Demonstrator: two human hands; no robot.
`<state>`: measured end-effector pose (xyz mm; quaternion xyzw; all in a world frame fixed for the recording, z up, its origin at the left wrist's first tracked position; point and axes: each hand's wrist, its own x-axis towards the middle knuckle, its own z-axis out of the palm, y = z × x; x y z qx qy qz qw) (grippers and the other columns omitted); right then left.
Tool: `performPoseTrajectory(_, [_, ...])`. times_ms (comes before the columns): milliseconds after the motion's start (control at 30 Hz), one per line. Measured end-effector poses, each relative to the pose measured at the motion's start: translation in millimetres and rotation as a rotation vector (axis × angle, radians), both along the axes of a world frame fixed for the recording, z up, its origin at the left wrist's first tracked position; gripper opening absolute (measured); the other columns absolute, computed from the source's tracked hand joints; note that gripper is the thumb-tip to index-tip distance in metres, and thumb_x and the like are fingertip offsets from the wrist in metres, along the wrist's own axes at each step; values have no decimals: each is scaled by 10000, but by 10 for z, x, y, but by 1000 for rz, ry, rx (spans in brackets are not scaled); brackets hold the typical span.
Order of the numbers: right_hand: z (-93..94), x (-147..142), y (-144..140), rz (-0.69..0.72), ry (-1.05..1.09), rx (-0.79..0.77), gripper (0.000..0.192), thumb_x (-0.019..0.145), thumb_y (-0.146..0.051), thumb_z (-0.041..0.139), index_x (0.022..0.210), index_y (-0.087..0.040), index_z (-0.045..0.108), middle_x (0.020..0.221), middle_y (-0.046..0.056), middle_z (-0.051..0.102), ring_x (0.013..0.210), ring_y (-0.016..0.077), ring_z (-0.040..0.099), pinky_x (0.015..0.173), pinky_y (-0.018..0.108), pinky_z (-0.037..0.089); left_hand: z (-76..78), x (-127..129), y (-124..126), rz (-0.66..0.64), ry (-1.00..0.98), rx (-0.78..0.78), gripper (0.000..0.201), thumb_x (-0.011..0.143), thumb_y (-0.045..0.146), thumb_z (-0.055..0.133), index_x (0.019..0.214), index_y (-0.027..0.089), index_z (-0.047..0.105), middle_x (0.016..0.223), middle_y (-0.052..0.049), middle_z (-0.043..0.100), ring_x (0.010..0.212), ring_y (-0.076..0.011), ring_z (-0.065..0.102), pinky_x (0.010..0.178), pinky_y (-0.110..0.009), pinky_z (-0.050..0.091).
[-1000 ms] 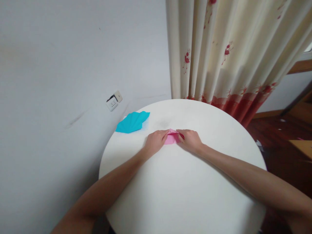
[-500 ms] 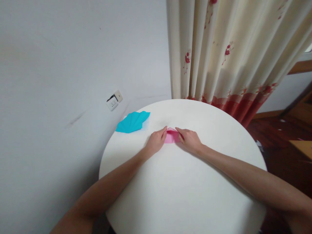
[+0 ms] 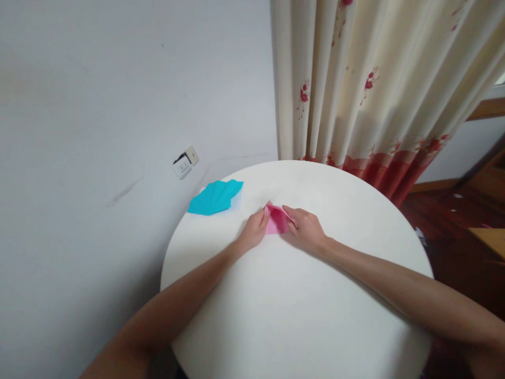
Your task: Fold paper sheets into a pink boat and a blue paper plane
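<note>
A small piece of folded pink paper is held between my two hands above the white round table. My left hand pinches its left edge, thumb toward the top corner. On the other side, my right hand grips the right edge with thumb and fingers. The paper's upper layer stands raised, and a darker pink hollow shows between the layers. Parts of both edges are hidden by my fingers.
Creased blue paper lies at the table's far left edge, on a paler sheet. A wall with a socket borders the left side. Behind the table hangs a cream and red curtain.
The pink paper's upper layer has been lifted and the fold opened wider, so more of its inside shows. Both hands stay at nearly the same place.
</note>
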<state>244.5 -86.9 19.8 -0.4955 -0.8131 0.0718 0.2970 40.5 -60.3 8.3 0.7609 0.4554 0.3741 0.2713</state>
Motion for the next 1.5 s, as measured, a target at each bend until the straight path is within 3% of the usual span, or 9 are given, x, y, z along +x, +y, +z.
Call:
performPoseTrajectory(267, [-31,-37,-28,118,96,29,573,887,-150,435,1458,-182,460,1428,104,577,1267,235,560,1080,387,445,-6,56,-5,-45,-285,-270,596,1026,548,371,1442,137,487,1438,-111,564,1341,-249,522,1134,-399,413])
performPoseTrajectory(500, [-164,-99,-10,318,-11,84,654,982,-332,450,1565,-103,263,1601,193,309,1496,269,263,1204,503,282,49,93,-17,-99,-618,-500,627,1050,568,227,1466,150,438,1382,-150,606,1266,-238,595,1071,-433,483])
performPoseTrajectory(667, [-194,-94,-24,401,-123,34,815,993,-577,405,1599,-114,119,1640,207,169,1530,307,116,1201,607,174,55,86,-29,-65,-747,-590,482,1004,302,497,1457,143,446,1399,-137,594,1305,-225,560,1127,-383,422])
performPoseTrajectory(800, [-176,-86,12,336,9,58,724,1003,-529,417,1582,-138,227,1639,197,199,1524,305,143,1207,575,183,35,60,-27,-112,-928,-686,463,922,237,620,1361,107,548,1349,-165,624,1228,-265,614,1069,-388,465])
performPoseTrajectory(933, [-177,-63,99,103,389,-2,692,938,-431,563,1529,-144,345,1510,220,424,1361,317,434,1095,518,398,48,46,-41,-140,-942,-729,469,909,269,658,1349,134,567,1299,-161,657,1164,-290,649,1022,-436,493])
performPoseTrajectory(1033, [-180,-41,143,112,676,-300,738,876,-443,634,1495,-142,366,1085,140,687,874,236,655,739,393,547,47,43,-47,-180,-929,-716,516,914,311,662,1387,148,534,1326,-162,641,1186,-293,637,1038,-446,476])
performPoseTrajectory(1100, [-171,-36,149,181,811,-483,776,819,-439,686,1463,-131,382,801,27,679,628,166,592,553,290,473,38,37,-43,-203,-917,-704,586,903,342,684,1423,151,495,1342,-170,628,1179,-295,641,1036,-452,474])
performPoseTrajectory(1200, [-150,-43,144,218,912,-553,756,733,-401,749,1377,-128,461,613,-68,586,498,111,485,468,221,357,25,23,-35,-198,-864,-665,697,845,343,758,1450,163,461,1339,-170,631,1151,-296,655,1017,-456,483])
performPoseTrajectory(1500, [-164,-18,216,76,966,-406,609,717,-361,727,1248,-120,553,623,-42,611,519,115,496,494,229,371,-12,14,-8,-234,-627,-586,566,703,371,863,1166,99,683,1114,-171,735,1041,-308,692,927,-426,518])
